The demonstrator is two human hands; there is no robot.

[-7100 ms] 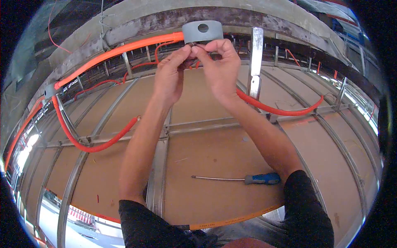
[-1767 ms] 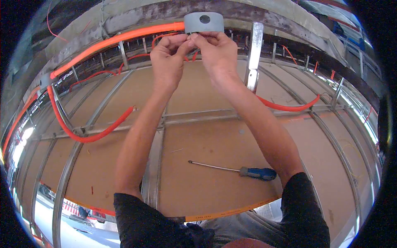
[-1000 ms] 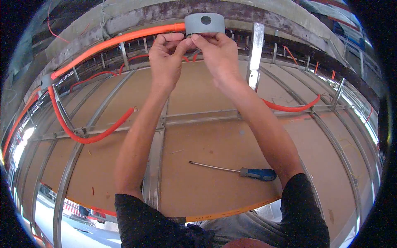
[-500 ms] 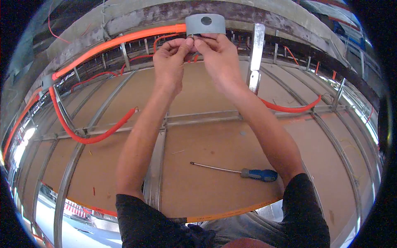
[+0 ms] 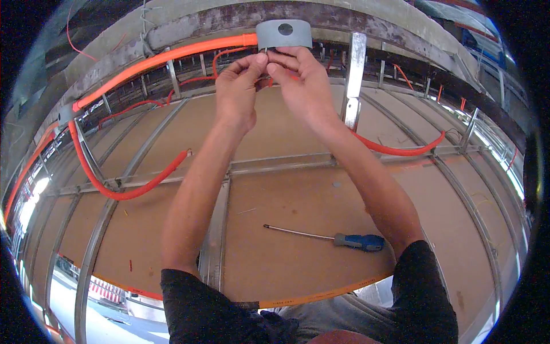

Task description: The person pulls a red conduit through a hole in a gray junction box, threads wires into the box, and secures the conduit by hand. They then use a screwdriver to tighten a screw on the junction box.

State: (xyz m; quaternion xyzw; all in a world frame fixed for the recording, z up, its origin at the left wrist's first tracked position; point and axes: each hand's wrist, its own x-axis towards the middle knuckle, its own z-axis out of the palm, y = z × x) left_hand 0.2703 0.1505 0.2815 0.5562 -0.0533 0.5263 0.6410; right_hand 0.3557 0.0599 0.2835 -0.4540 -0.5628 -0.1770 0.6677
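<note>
**Desk:** Overhead, then: what are the two hands doing?

**Photographer:** Both are reaching up to a grey junction box (image 5: 283, 34), which is sitting at the end of an orange conduit (image 5: 166, 54) under a concrete beam (image 5: 229, 14). The left hand (image 5: 238, 86) is pinching its thumb and forefinger closed on thin wire ends (image 5: 265, 55) just below the box. The right hand (image 5: 303, 80) is gripping the same wire ends from the other side, and the fingertips of the two hands are touching. The wire ends are showing too small to tell their colour.

**Desk:** And what is lying around them?

**Photographer:** A blue-handled screwdriver (image 5: 335, 238) is lying on the brown board (image 5: 298, 195) near the right elbow, well apart from the hands. Metal framing channels (image 5: 215, 229) are crossing the board. A steel hanger strap (image 5: 353, 80) is hanging just beside the right hand, and a second orange conduit (image 5: 401, 150) is curving away behind the right forearm.
</note>
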